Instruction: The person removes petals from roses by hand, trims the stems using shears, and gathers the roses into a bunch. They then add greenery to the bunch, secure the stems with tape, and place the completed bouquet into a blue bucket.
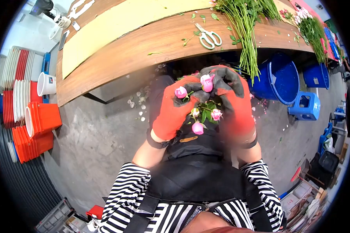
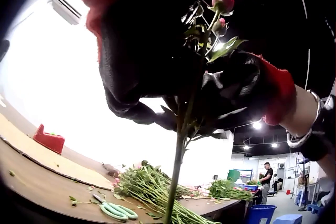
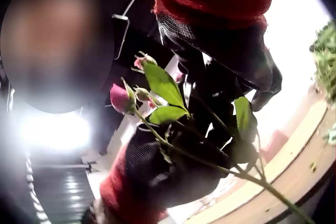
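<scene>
Both hands wear red work gloves with dark coated palms and meet over the lap. Between them is a branching spray rose with pink blooms point(image 1: 198, 128), small buds and green leaves point(image 3: 164, 85). The left hand point(image 1: 175, 106) curls its thumb and fingers around the upper stems. Opposite it, the right hand point(image 1: 235, 95) has its fingers bent in at the same cluster, gripping among the stems. The rose's main stem point(image 2: 176, 174) runs down below the hands in the left wrist view. Dark gloves and leaves partly hide the fingertips.
Green-handled scissors point(image 1: 210, 39) lie on the wooden table point(image 1: 136, 62), beside a heap of cut rose stems point(image 1: 247, 42). Blue buckets point(image 1: 278, 79) and a blue stool point(image 1: 305, 106) stand at right. Orange crates point(image 1: 39, 120) are stacked at left. Petals litter the floor.
</scene>
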Tool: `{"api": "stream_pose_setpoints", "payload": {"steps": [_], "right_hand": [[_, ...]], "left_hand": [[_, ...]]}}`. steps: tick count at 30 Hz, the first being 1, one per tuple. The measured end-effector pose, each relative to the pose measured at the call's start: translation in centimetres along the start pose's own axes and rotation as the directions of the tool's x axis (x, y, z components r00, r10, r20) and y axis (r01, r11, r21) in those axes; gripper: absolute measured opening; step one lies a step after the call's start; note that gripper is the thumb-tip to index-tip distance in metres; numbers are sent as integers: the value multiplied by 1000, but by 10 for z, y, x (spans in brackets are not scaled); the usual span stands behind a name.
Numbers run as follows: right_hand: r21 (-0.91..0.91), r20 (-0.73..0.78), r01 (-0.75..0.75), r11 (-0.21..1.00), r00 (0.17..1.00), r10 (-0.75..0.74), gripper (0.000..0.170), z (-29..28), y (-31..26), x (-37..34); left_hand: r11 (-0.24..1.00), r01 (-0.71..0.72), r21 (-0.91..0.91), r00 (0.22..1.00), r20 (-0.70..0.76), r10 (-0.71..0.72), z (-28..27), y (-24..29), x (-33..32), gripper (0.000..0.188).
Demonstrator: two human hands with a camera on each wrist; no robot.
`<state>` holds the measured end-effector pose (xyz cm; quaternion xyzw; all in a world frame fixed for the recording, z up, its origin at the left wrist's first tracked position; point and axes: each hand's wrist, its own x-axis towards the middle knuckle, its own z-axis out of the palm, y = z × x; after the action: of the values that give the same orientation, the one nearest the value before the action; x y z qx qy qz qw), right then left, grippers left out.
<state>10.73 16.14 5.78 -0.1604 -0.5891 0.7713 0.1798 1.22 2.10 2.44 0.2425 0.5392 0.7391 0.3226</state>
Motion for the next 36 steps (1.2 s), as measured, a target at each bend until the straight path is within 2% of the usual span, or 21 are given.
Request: {"api": "stream_pose_setpoints", "payload": {"steps": [3,5,7,8,9,10,11,15,16,19,20,21,22,25,26,29,30,31,32,33,36], "right_hand": [[-92,72,81,992,995,-75,29,-11,4,6],[-220,88,174,960,984,-158,31,-20,3,10],[-171,23,71,983,997,-68,34,-16,-17,13],[-161,19,15,987,1000,-12,40,-14,-32,10],[-405,123,174,898,983,-135,42,-18,-37,10],[-602,252,332,726,942,-222,44,-25,-42,11],[-732,394,475,489,880,-265,46,-28,-48,11],[-830,515,527,183,850,-111,52,-19,-69,6],[-830,524,528,178,849,-70,53,-20,-70,7],[-780,520,540,316,840,-152,47,-37,-55,8],[-779,436,379,501,900,-3,45,-37,-57,10],[-744,364,183,642,917,160,44,-34,-63,15],[-679,311,-34,733,891,330,42,-33,-66,18],[-414,232,-272,869,892,389,31,-46,-46,27],[-393,323,-280,876,850,417,25,-52,-42,36],[-593,204,31,805,972,113,18,-52,-16,37],[-472,105,85,878,994,-40,21,-43,-9,33],[-522,78,133,842,991,-109,26,-46,-1,31],[-575,50,173,800,983,-177,32,-49,8,29],[-602,93,149,785,989,-117,37,-46,-2,25],[-856,220,327,400,931,-290,42,-33,-8,16]], "left_hand": [[989,-111,98,982,164,94,-5,9,4,29],[948,-206,244,968,191,161,-8,10,5,31],[893,-287,348,954,192,232,-10,9,4,31],[829,-375,414,925,220,309,-9,11,7,33],[807,-376,455,926,222,306,-10,10,6,33],[784,-377,494,926,226,303,-10,9,6,34],[739,-400,542,916,248,314,-11,10,6,36],[546,-454,704,887,302,349,-5,21,-1,41],[519,-467,716,880,320,350,-6,21,-4,42],[458,-561,689,828,472,304,-4,29,-1,39],[471,-566,676,823,488,289,-5,29,-2,43],[490,-570,659,820,487,300,-5,28,-1,42],[507,-574,643,817,486,310,-7,25,-1,42],[625,-534,570,840,443,314,-12,23,2,37],[670,-511,539,852,421,310,-14,23,3,35],[886,-290,363,957,144,254,-14,15,0,28],[939,-144,314,988,1,152,-13,13,-1,24],[974,-39,222,994,-89,60,-10,18,0,20],[993,-25,115,990,-133,40,-9,15,3,16],[1000,-13,4,985,-174,14,-10,10,6,12],[996,-2,-91,962,-272,-23,-8,7,8,17]]}}
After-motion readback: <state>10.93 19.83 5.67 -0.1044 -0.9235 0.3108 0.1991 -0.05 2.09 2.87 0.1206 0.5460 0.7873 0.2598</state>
